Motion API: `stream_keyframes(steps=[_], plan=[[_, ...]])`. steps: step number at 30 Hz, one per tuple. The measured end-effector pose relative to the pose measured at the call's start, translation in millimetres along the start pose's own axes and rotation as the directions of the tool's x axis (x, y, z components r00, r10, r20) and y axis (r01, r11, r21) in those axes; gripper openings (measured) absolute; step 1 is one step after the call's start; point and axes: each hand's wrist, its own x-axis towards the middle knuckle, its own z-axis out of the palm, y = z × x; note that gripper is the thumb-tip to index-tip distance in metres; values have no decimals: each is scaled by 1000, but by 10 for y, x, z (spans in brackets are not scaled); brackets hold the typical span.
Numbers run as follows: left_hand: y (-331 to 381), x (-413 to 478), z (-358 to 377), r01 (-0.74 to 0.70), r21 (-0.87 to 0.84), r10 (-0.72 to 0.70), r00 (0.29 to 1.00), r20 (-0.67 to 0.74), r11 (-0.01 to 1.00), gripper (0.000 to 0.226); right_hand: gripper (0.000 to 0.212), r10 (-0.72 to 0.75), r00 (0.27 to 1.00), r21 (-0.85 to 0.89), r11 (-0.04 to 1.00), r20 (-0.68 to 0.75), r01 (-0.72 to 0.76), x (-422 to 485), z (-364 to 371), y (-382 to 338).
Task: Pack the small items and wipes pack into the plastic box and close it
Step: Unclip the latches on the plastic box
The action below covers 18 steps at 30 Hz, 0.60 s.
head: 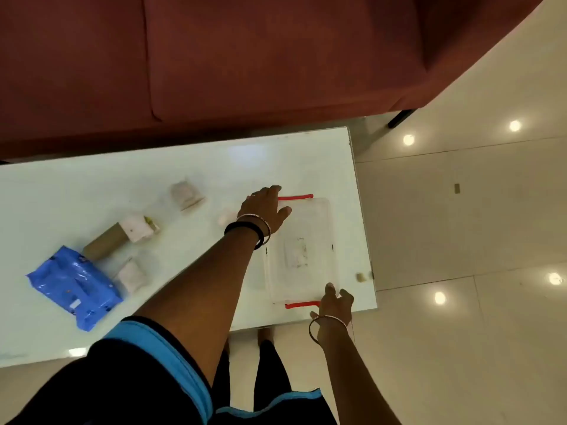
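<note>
A clear plastic box (302, 250) with its lid on and two red latches stands at the right end of the white table (92, 191). My left hand (264, 211) rests on the box's far end beside the far red latch (296, 197). My right hand (334, 305) is at the near red latch (302, 305), fingers touching it. The blue wipes pack (75, 286) lies at the left. Near it are a brown tube (106, 245), a white carton (138, 228) and two small clear pouches (132, 276) (185, 194).
A dark red sofa (245, 56) runs along the table's far side. A small pale object (225, 216) lies left of my left wrist. Another small item (361, 277) sits at the table's right edge. Glossy floor tiles lie to the right.
</note>
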Motion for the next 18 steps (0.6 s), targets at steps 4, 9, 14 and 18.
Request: stream_keyframes(steps=[4,9,14,18], plan=[[-3,122,152,27,29,-29,996,88,999,68,35,-25,1000,69,997,7,24,138,16,-70],[-103,82,223,81,20,-83,995,64,996,64,43,-127,989,-79,990,-76,121,205,-48,-110],[-405,-306,273,162,-210,-180,981,-71,964,58,42,-207,971,-94,976,-124,196,80,-161,-328],[-806,-801,267,207,-411,-284,949,-137,888,53,34,-355,931,-102,932,-81,347,-25,-107,-410]])
